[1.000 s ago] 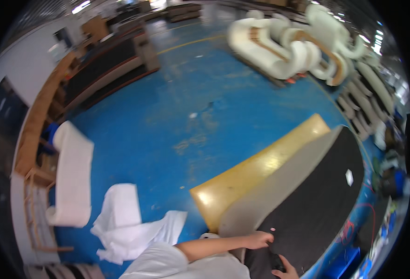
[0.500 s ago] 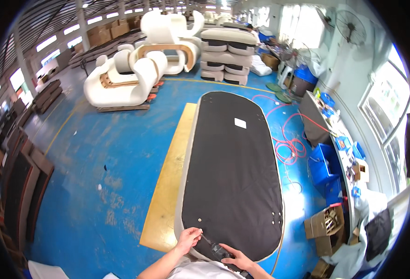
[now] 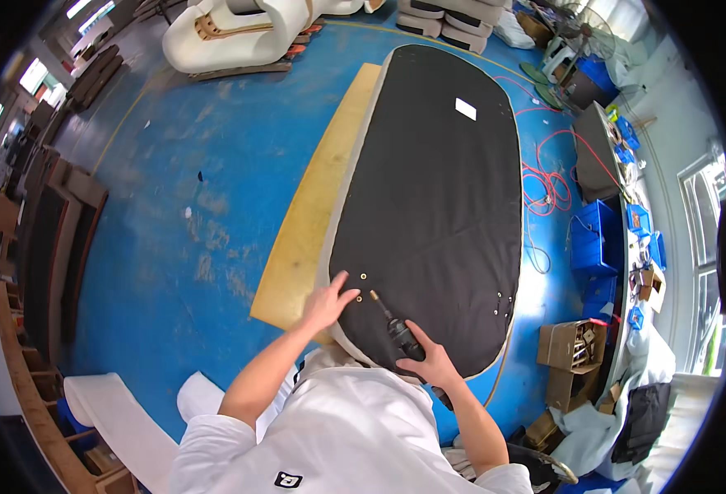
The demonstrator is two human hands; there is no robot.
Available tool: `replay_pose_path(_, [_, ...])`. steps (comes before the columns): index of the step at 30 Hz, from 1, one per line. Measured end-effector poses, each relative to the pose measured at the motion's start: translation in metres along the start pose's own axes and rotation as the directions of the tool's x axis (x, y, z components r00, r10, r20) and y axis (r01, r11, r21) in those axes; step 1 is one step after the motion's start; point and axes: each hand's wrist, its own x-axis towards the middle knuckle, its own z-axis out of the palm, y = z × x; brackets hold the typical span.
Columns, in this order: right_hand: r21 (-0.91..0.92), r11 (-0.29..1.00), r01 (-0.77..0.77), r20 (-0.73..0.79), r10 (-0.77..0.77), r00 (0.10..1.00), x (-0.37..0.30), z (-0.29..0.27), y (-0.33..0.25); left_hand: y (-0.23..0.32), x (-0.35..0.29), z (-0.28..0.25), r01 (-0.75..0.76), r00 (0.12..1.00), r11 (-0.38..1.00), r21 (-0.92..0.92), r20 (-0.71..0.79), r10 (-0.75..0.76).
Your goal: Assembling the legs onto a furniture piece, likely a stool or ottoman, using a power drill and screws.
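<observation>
White sofa frames (image 3: 239, 33) stand on the blue floor (image 3: 174, 189); red cable (image 3: 544, 185), blue bins (image 3: 593, 239), cardboard boxes (image 3: 573, 346).

Bright, sharp; edges perhaps fisheye-bent

Black oval panel (image 3: 437, 189) on yellow foam slab (image 3: 314, 214), blue floor (image 3: 182, 181).

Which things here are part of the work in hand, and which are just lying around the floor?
In use:
- black oval upholstered panel
- power screwdriver, held in the right hand
- left hand, flat on the panel's near edge
- yellow foam slab under the panel

Lying about:
- red hose
- blue crates
- cardboard box
- white sofa frames
</observation>
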Motion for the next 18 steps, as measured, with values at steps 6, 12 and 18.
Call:
replay_pose_path(6, [-0.091, 0.994, 0.057, -0.023, -0.059, 0.998, 0.024, -0.009, -0.006, -0.005, -0.006, -0.019, -0.098, 0.994, 0.700, 0.707, 0.037, 0.103])
replay_pose_path(12, [-0.269, 0.962, 0.045, 0.111, -0.016, 0.994, 0.068, -0.010, -0.049, -0.018, -0.007, -0.013, -0.215, 0.969, 0.633, 0.744, 0.081, 0.235])
replay_pose_path(18, [-0.568, 0.813, 0.124, 0.236, 0.017, 0.971, 0.111, -0.014, -0.084, -0.028, 0.003, -0.017, -0.305, 0.941, 0.639, 0.706, 0.119, 0.318])
